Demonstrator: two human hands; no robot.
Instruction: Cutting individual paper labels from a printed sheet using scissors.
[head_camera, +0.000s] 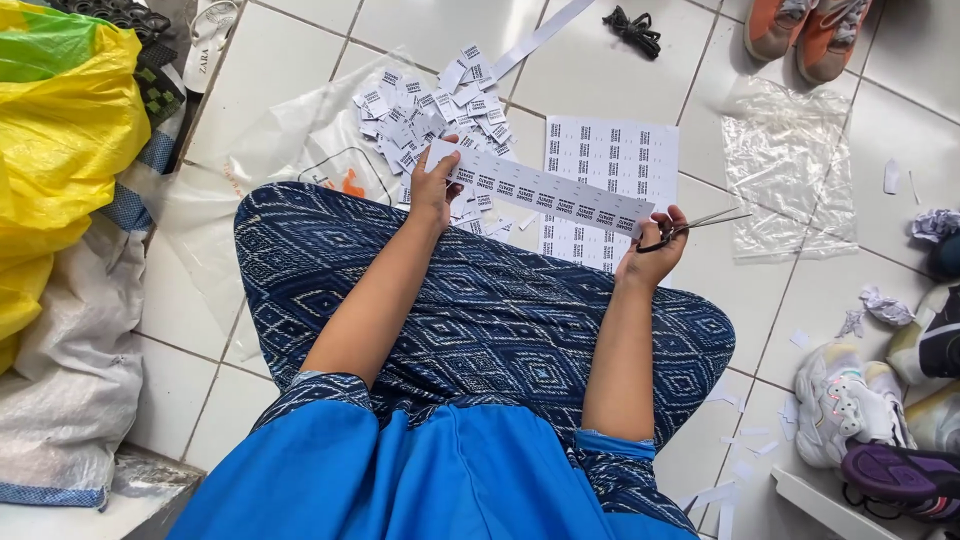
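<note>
My left hand (436, 186) pinches the left end of a long white paper strip (540, 190) printed with rows of small labels. The strip slants down to the right across my patterned knee. My right hand (655, 250) grips a pair of scissors (700, 222), blades pointing right, just past the strip's right end. A pile of small cut labels (425, 110) lies on a clear plastic bag on the floor beyond my left hand. A printed label sheet (605, 160) lies flat under and behind the strip.
A yellow and green plastic bag (55, 150) and a white sack (60, 390) stand at left. A crinkled clear plastic sheet (790, 165) lies right. Shoes (850, 400) and orange sneakers (805, 30) sit at right; paper scraps (735, 450) dot the tiles.
</note>
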